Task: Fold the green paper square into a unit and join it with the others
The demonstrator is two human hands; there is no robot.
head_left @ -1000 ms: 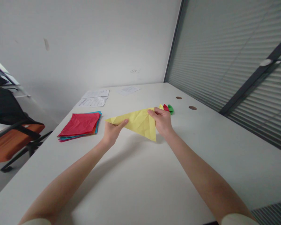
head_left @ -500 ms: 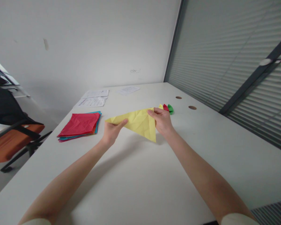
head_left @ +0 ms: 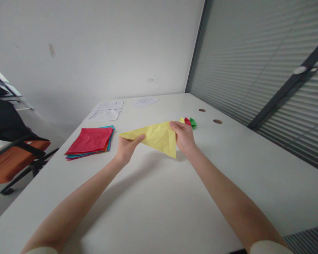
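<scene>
A creased yellow sheet (head_left: 159, 137), paper by its look and folded into a triangle, is held up above the white table. My left hand (head_left: 126, 148) pinches its left part, thumb on the near face and fingers behind. At the upper right corner, my right hand (head_left: 184, 134) grips the sheet between thumb and fingers. One point of the triangle hangs down close to my right hand. Just behind that hand lie small folded pieces, a red one (head_left: 187, 121) and a green one (head_left: 193, 122), with a bit of yellow beside them, partly hidden.
A stack of coloured sheets, red on top (head_left: 91, 141), lies at the left of the table (head_left: 153, 208). Printed papers (head_left: 104, 114) rest farther back. Two round holes (head_left: 217, 121) pierce the tabletop near the blinds (head_left: 254, 70). An orange chair (head_left: 18, 155) stands at left.
The thumb of my right hand has slid slightly to the right along the sheet's upper edge. The hanging point has risen a little. My left hand stays in place.
</scene>
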